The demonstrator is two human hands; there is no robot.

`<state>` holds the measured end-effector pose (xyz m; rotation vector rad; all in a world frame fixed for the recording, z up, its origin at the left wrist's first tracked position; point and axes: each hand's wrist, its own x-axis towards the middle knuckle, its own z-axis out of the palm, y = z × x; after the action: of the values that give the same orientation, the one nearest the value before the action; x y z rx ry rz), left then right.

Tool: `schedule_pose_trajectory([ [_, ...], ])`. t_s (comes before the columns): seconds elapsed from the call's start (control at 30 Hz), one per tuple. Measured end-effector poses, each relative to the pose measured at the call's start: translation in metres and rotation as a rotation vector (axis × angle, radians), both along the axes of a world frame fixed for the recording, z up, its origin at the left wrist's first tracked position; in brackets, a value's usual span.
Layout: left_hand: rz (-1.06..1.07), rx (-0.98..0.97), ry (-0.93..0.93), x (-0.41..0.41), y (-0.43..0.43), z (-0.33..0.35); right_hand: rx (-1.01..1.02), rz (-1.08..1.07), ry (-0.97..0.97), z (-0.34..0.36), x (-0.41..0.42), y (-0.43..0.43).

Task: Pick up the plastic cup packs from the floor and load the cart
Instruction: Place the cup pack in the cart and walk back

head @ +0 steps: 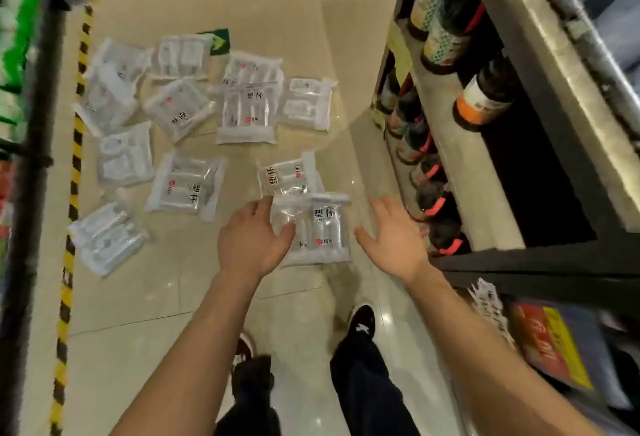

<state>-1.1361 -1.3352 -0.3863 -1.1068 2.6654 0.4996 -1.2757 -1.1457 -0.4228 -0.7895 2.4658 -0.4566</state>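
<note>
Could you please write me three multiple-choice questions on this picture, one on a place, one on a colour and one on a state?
1. The bottle shelf stands on the person's: A) left B) right C) rear.
2. The floor tape is striped: A) red and white B) yellow and black C) blue and white.
3. The right hand is: A) open and empty B) gripping a bottle C) curled into a fist.
Answers: B, the shelf fills the right side of the view; B, yellow and black bars edge the tiles; A, its fingers are spread, holding nothing, beside the nearest cup pack.
</note>
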Motion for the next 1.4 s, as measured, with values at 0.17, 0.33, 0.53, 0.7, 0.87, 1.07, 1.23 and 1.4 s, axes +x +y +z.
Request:
schedule_pose_trajectory([
  [0.17,0.019,0.076,-0.042,-0.026,-0.043,-0.141,0.053,-0.041,-0.059,-0.135,-0.024,-0.028],
  [0.33,-0.009,0.127,-0.057,-0.036,-0.077,-0.3,0.088,-0.121,-0.173,-0.284,-0.027,-0.053],
  [0.53,0.016,0.19,-0.051,-0.03,-0.097,-0.476,0.16,-0.19,-0.234,-0.451,-0.02,-0.082],
  [0.7,0.089,0.277,-0.124,-0.023,-0.115,-0.581,0.167,-0.231,-0.209,-0.553,-0.035,-0.09],
  [0.87,0.207,0.405,-0.024,-0.03,-0.101,-0.61,0.034,-0.376,-0.416,-0.588,-0.036,-0.098],
  [1.07,0.276,0.413,0.051,-0.037,-0.099,-0.551,0.004,-0.459,-0.35,-0.523,-0.027,-0.096],
  [1.23,0.238,0.344,0.178,-0.061,-0.114,-0.427,-0.098,-0.493,-0.247,-0.394,-0.047,-0.108],
  [1.4,0.246,0.247,0.335,-0.091,-0.137,-0.263,-0.222,-0.461,-0.154,-0.23,-0.075,-0.134],
])
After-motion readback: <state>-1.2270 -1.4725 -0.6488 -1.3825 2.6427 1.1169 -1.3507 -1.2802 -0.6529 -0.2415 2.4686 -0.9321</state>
